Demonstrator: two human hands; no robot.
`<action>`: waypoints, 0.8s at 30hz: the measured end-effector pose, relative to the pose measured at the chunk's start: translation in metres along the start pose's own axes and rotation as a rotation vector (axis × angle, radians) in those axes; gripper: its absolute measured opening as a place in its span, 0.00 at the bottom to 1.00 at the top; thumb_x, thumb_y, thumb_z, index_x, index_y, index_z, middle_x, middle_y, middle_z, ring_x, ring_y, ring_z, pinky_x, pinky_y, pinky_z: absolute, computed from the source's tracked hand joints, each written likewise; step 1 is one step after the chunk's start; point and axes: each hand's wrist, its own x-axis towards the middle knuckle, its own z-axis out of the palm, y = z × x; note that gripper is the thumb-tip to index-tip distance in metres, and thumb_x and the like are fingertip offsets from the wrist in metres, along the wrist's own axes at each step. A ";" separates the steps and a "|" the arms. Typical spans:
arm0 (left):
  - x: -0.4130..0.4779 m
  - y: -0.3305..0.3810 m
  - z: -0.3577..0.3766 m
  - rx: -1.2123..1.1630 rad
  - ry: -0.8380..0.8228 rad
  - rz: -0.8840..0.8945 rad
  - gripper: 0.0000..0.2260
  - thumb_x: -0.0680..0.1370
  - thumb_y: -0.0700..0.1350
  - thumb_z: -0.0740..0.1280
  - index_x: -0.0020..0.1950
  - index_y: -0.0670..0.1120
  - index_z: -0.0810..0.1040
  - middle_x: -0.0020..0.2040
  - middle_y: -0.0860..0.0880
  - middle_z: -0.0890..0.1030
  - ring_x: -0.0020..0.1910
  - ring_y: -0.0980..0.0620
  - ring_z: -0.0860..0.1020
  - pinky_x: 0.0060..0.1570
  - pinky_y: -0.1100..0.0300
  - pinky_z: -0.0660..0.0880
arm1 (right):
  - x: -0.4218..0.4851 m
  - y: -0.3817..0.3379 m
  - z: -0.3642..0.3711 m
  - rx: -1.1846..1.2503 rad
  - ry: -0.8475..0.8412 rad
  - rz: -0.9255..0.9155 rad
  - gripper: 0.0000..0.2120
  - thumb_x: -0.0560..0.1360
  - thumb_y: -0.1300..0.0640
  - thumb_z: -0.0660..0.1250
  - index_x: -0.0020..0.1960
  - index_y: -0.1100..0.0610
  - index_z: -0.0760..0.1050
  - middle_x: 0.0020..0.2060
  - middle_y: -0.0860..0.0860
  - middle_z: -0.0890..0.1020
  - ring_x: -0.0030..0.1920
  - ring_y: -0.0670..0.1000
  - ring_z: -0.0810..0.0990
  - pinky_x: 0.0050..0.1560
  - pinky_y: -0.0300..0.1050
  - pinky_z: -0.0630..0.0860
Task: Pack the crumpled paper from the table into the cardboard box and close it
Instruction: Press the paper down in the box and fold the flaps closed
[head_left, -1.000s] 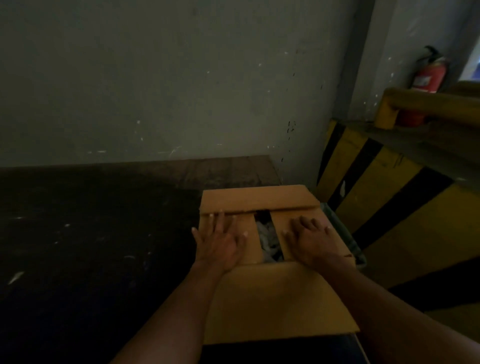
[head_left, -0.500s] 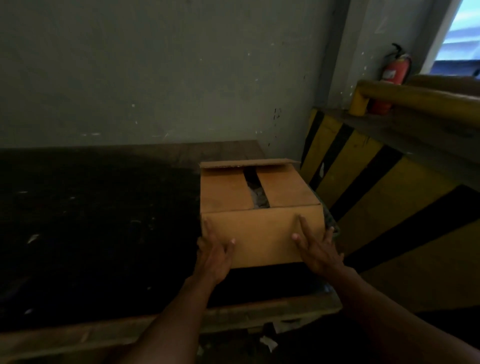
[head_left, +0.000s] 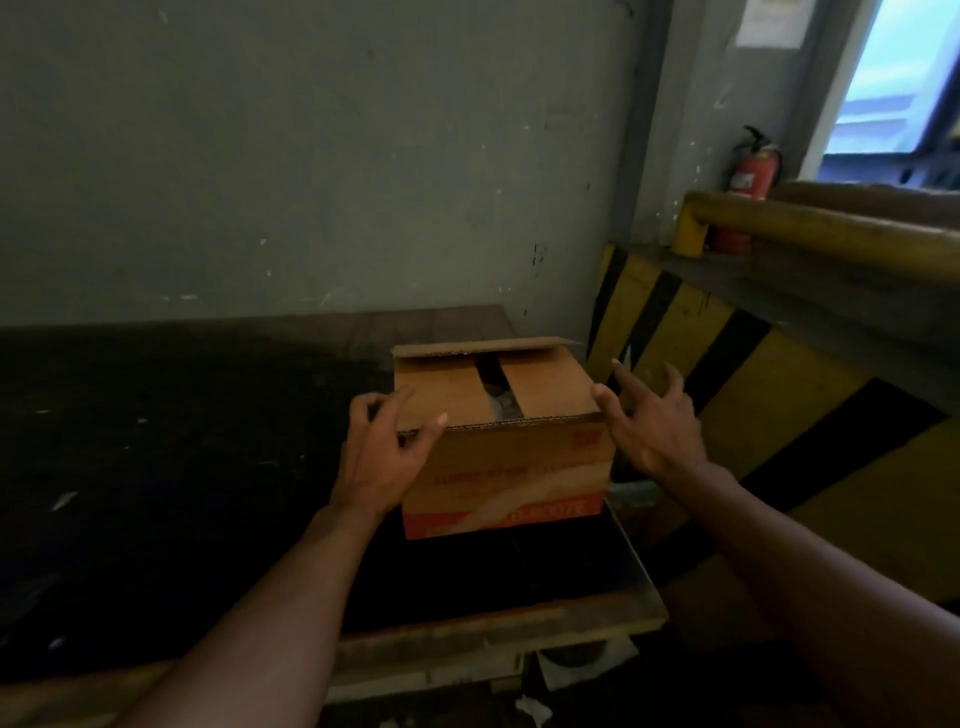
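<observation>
Since brown cardboard box (head_left: 498, 467) holds grey crumpled paper (head_left: 501, 408), likely light, stiff: left hand (head_left: 384, 452) grips near-left corner, right hand (head_left: 654, 421) splayed; take far flap (head_left: 483, 349) by edge.

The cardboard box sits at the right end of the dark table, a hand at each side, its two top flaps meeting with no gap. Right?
Not quite. In the head view the cardboard box is at the right end of the table, left hand and right hand at its sides, but the top flaps leave a dark gap where crumpled paper shows.
</observation>
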 end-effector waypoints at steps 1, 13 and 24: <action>0.004 0.003 -0.001 0.029 0.008 0.015 0.29 0.76 0.65 0.58 0.74 0.57 0.59 0.72 0.47 0.55 0.65 0.43 0.68 0.56 0.50 0.72 | 0.003 -0.003 0.000 -0.008 -0.007 -0.047 0.29 0.76 0.32 0.46 0.75 0.37 0.50 0.77 0.57 0.44 0.74 0.67 0.49 0.69 0.67 0.56; 0.062 0.023 0.020 0.385 0.265 0.001 0.27 0.79 0.62 0.43 0.77 0.54 0.46 0.66 0.41 0.64 0.59 0.44 0.67 0.53 0.52 0.68 | 0.074 -0.021 0.025 -0.010 0.068 -0.171 0.29 0.74 0.31 0.36 0.73 0.34 0.35 0.76 0.50 0.36 0.75 0.60 0.35 0.71 0.67 0.38; 0.165 -0.014 0.066 0.469 0.133 -0.041 0.28 0.80 0.62 0.45 0.77 0.56 0.39 0.70 0.41 0.59 0.66 0.43 0.63 0.62 0.47 0.65 | 0.178 -0.031 0.095 -0.065 -0.054 -0.188 0.30 0.75 0.31 0.39 0.73 0.36 0.31 0.76 0.50 0.35 0.75 0.60 0.37 0.71 0.67 0.37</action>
